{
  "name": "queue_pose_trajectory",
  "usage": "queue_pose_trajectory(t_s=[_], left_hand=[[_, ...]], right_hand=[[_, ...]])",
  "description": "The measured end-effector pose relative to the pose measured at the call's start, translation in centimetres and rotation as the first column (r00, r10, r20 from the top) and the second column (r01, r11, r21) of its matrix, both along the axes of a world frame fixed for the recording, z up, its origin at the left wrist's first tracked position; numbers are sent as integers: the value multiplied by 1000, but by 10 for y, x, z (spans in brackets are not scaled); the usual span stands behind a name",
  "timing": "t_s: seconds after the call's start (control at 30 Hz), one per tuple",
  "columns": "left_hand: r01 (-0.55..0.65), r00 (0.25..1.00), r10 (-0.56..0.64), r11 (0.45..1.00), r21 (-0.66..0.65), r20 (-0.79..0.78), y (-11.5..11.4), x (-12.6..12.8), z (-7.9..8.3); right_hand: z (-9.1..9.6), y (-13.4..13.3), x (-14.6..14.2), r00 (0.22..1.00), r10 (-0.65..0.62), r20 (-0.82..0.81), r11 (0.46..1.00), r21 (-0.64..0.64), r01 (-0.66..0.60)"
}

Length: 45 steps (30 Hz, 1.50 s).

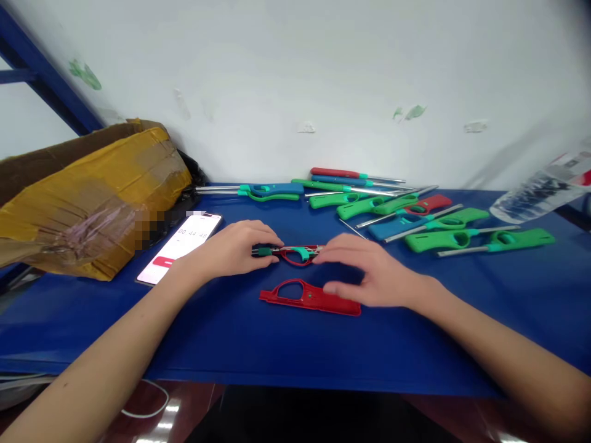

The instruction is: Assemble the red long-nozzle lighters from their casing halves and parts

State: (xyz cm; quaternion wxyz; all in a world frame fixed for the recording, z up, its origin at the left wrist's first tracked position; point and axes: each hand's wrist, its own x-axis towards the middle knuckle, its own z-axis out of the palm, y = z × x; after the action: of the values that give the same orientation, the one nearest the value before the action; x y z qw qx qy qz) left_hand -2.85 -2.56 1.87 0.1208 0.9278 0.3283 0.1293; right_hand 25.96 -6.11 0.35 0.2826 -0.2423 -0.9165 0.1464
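Note:
A red gas lighter [298,261] with its insides exposed lies in front of me, a turquoise trigger [305,253] at its middle. My left hand [242,248] closes thumb and fingers around its left, nozzle end. Over the right end of the handle is my right hand [369,267], fingertips at the inner parts and thumb held apart below; whether it touches the lighter is hard to see. Nearer to me, a loose red half shell [318,298] of a lighter handle lies flat, its right part under the right thumb.
Several green, blue and red lighters [364,205] lie along the wall and to the right. A phone [184,237] showing a timer rests at left, beside a taped cardboard box [92,203]. A clear plastic bottle [538,191] is at far right. The blue table [277,351] ends close to me.

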Motion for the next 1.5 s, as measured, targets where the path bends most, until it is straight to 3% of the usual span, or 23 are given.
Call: queue_pose_trajectory(t_s=[0.1,0.23,0.57,1.1,1.23,1.37,1.5], left_hand=[[-2,1000,2,999,-34,-18,1,-2,5],[-26,999,24,998,-65,-35,1,-5,8],[9,1000,-9,1000,-14,-4,4,-10,1],[32,999,-34,998,54,40,1,-6,-4],[11,999,-12,999,38,39,1,-7,-4],[-2,999,1,1000,14,44,1,-5,-3],[-12,999,12,1000,12,38,2,-4,-5]], right_hand=[[2,-9,-3,986,113,122,992,-66,-106],[3,-13,-5,973,128,193,988,-115,-107],[-3,-10,-3,965,59,257,997,41,-71],[-6,-8,-7,985,29,172,999,31,-35],[-8,-7,-7,997,-39,68,999,31,37],[-14,1,-7,978,-204,-51,979,-2,204],[-19,8,-4,953,-302,-27,950,-87,299]])
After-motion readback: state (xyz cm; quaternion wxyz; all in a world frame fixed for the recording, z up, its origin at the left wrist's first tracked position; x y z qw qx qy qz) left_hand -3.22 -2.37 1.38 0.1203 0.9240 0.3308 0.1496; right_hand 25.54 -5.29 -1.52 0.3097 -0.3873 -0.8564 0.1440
